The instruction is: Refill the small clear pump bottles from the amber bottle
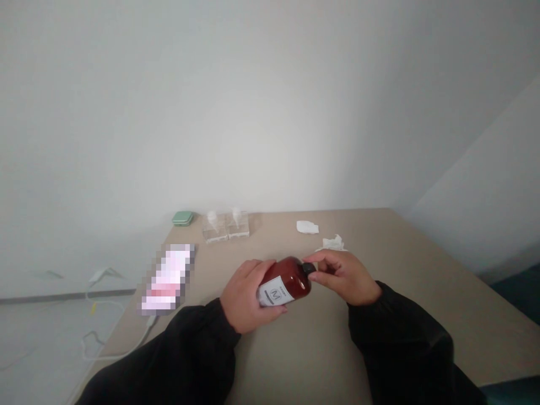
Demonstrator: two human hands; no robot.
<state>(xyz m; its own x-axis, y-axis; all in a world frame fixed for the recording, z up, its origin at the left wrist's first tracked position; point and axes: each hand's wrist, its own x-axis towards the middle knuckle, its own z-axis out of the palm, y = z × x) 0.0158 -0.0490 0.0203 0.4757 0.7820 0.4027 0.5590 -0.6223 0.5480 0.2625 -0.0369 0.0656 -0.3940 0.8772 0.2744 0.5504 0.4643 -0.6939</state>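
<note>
A brown-red bottle (298, 277) with a white label marked "M" lies tilted in the air above the table, its neck pointing right. My left hand (248, 298) is wrapped round its lower body. The bottle's black cap (309, 269) sits on the neck, and my right hand (341, 274) pinches it between thumb and index finger. The bottle's base is hidden in my left palm.
On the beige table (295, 360), a green tin (183, 218) and two clear stands (226, 228) are at the back left. White crumpled tissues (334, 243) and a folded white piece (307, 227) lie beyond my right hand. A blurred-out phone (169, 279) with a white cable (139, 346) is left.
</note>
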